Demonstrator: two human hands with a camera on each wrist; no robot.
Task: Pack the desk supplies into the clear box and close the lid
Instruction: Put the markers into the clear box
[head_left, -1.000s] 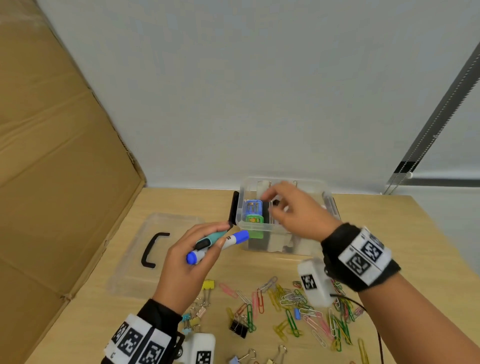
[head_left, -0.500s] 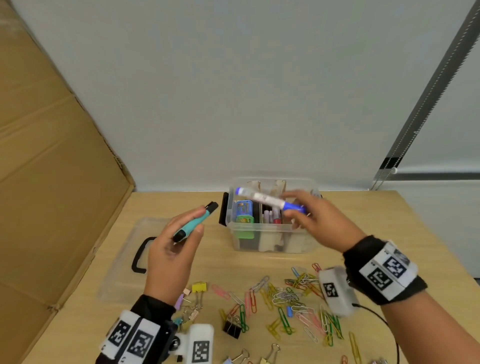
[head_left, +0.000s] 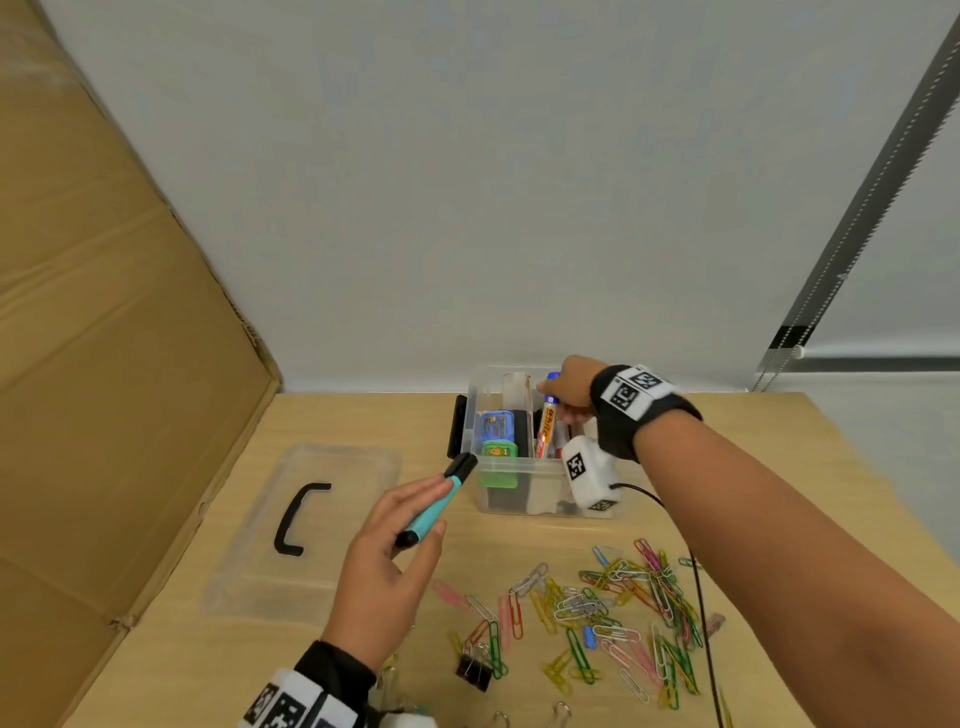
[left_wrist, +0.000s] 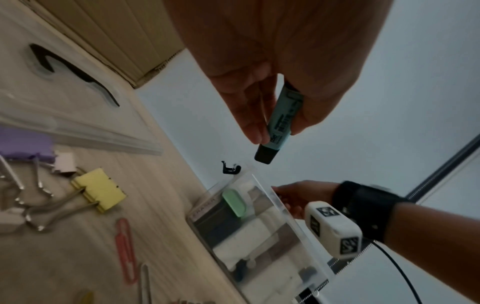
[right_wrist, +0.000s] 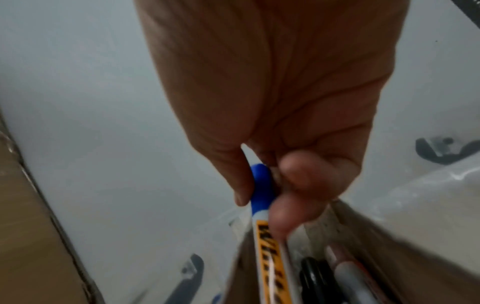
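The clear box stands at the back of the desk, holding erasers, pens and other supplies. My right hand is over the box and pinches the blue end of a whiteboard marker, which stands nose-down among the pens inside. My left hand hovers in front of the box's left corner and holds a teal highlighter between thumb and fingers, black cap pointing at the box. The clear lid with a black handle lies flat to the left.
Several coloured paper clips are scattered on the desk in front of the box, with binder clips nearer me. A cardboard sheet leans along the left side. A white wall stands right behind the box.
My right hand took the blue marker from my left hand, carried it over the box and now lowers it upright inside. My left hand keeps the teal highlighter.
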